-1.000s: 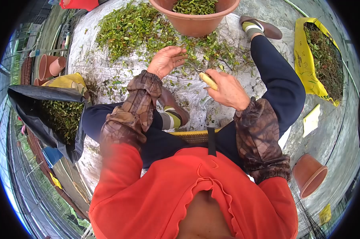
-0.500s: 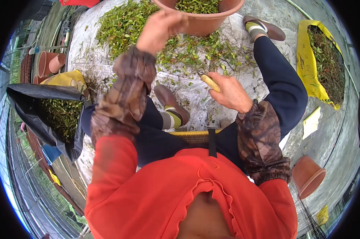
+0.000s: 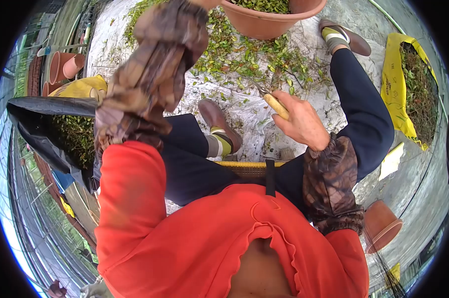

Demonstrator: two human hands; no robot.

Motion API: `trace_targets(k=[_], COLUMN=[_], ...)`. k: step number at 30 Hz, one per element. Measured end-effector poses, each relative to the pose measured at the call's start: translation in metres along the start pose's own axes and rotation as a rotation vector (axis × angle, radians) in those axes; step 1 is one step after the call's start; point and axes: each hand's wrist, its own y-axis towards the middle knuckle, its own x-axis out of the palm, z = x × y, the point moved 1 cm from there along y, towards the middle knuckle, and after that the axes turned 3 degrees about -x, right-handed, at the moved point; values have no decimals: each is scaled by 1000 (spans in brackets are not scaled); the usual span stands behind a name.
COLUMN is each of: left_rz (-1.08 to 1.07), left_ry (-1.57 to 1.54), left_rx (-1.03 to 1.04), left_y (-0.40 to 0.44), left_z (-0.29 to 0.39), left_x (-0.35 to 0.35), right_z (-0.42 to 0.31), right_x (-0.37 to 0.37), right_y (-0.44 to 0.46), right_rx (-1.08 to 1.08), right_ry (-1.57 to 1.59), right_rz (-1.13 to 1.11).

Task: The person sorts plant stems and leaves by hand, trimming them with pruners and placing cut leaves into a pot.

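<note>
My right hand (image 3: 304, 121) is closed round a yellow-handled bladed tool (image 3: 276, 105), its thin dark metal tip pointing up and left. Whether it is a knife or a pair of snips I cannot tell. My left arm reaches to the top edge, where only the wrist end of my left hand (image 3: 207, 3) shows; its fingers are out of frame. Beside it stands a terracotta-coloured tub (image 3: 269, 25) holding leafy green cuttings (image 3: 261, 6). More loose leafy cuttings (image 3: 249, 57) lie scattered on the white ground sheet (image 3: 197, 92) between my feet.
To the left, a black bag (image 3: 48, 141) holds leafy stems, with reddish pots (image 3: 60, 67) behind it. On the right are a yellow bag (image 3: 393, 87) of brownish plant matter and a tipped pot (image 3: 381, 226). My shoes (image 3: 214, 115) rest either side of the scattered cuttings.
My left hand has reached further forward, almost leaving the frame at the top. The view has shifted slightly. My right hand keeps its grip on the yellow-handled tool.
</note>
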Motion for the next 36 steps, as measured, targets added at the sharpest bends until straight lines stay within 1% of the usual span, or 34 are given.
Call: trace_targets(k=[1, 2, 3, 5, 8, 10, 12, 13, 14, 16, 17, 20, 23, 26, 29, 33, 34, 36], left_rz=[-47, -128, -205, -358, -317, -12, 307, 336, 363, 467, 518, 378, 465, 408, 320, 297, 256, 188], left_ry=[39, -16, 75, 194, 131, 223, 517, 833, 1028, 1195, 1277, 1026, -28, -373, -339, -280, -283, -270], left_rx=[-119, -165, -301, -315, -409, -553, -481, -528, -595, -655, -686, -678, -666, -622, -641, -713, -753, -765], left_y=[-15, -28, -39, -49, -67, -68, -81, -89, -101, -126, -134, -132, -122, -112, -110, -117, -118, -120], left_z=[1, -8, -18, -65, -100, -148, -211, -243, -256, -300, -310, -284, -283, -257, -240, -231, -233, -222], left_x=[6, 12, 13, 7, -4, -40, -88, -116, -132, -132, -129, -71, -22, 2, 2, -6, -12, -11], right_z=[0, 2, 4, 4, 4, 5, 4, 4, 4, 3, 3, 1, 4, 7, 2, 6, 6, 7], right_x=[-1, -1, -1, -1, 1, 3, 3, 3, 3, 3, 3, 4, 6, 7, 2, 1, 1, 0], right_y=[-1, -2, -3, -2, -3, -4, -4, -3, -2, 1, 1, 5, 4, 1, 1, -3, -4, -5], right_rx=[0, 23, 43, 74, 90, 68, 52, 43, 51, 68, 76, 88, 88, 91, 118, 116, 119, 124], right_ry=[-8, -37, -68, -108, -124, -117, -114, -114, -113, -116, -116, -118, -123, -135, -149, -131, -133, -137], right_rz=[-6, -33, -63, -110, -143, -127, -113, -105, -115, -139, -149, -171, -176, -166, -198, -190, -193, -200])
